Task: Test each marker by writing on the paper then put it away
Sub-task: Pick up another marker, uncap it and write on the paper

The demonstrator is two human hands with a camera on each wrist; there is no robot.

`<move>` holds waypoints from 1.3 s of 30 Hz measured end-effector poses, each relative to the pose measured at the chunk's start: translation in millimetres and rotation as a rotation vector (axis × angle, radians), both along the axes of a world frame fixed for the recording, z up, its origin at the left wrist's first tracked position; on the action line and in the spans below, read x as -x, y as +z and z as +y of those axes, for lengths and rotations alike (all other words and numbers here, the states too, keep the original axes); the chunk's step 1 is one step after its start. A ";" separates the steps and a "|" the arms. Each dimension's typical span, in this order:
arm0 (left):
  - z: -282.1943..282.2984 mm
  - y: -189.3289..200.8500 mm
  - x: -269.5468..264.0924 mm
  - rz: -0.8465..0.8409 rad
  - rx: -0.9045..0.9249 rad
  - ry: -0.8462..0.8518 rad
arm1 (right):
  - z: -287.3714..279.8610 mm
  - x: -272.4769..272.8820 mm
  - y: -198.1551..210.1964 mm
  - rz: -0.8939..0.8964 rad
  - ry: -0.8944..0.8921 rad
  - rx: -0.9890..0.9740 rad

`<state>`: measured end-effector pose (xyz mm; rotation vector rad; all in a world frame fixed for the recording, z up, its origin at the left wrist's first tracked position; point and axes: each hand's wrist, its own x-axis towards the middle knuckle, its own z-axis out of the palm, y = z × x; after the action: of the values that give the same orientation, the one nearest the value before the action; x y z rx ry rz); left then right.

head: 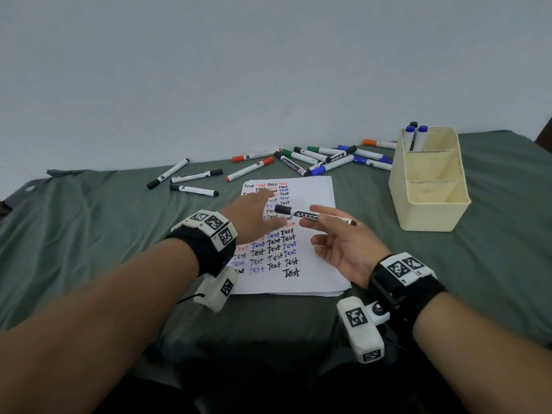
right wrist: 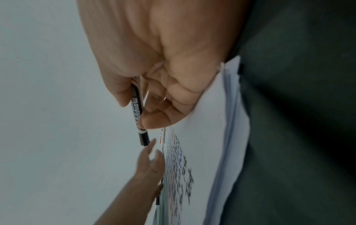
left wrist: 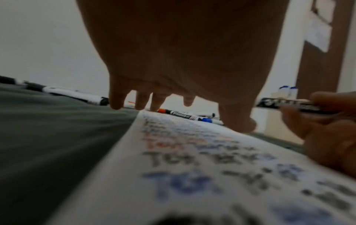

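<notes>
A white paper (head: 310,252) covered with rows of "Test" in black, blue and red lies on the green sheet. My right hand (head: 310,217) pinches a capped black whiteboard marker (head: 298,213) between thumb and forefinger, level above the paper, cap pointing left. The right wrist view shows the same marker (right wrist: 137,106) in that pinch. My left hand (head: 268,207) hovers over the paper's left half with fingers straight and spread, holding nothing, its tips near the marker's cap. A cream three-part organizer (head: 430,216) stands to the right; its far part holds blue-capped markers (head: 418,135).
Several loose markers (head: 316,159) with black, blue, green, red and orange caps lie behind the paper by the wall. Three black-capped ones (head: 194,182) lie at the back left. The green sheet (head: 89,234) covers the whole surface.
</notes>
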<state>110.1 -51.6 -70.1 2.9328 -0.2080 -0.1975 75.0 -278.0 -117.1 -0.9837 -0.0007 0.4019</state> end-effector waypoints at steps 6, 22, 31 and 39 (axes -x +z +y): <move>24.6 -35.0 0.9 0.274 -0.266 0.081 | 0.0 -0.7 0.2 0.043 -0.067 -0.048; 28.3 -38.4 -1.3 0.322 -0.246 0.080 | -59.7 -76.7 142.6 -0.621 -0.766 0.832; 27.3 -36.5 0.8 0.320 -0.230 0.079 | -119.3 -118.1 172.7 -0.717 -0.835 1.298; 26.6 -35.0 2.1 0.317 -0.223 0.076 | -121.6 -116.5 126.7 -0.553 -0.616 1.555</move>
<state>108.0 -25.0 -105.1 3.0621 -0.0272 -0.7082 191.4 -399.5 9.6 -2.4980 0.1287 -0.5996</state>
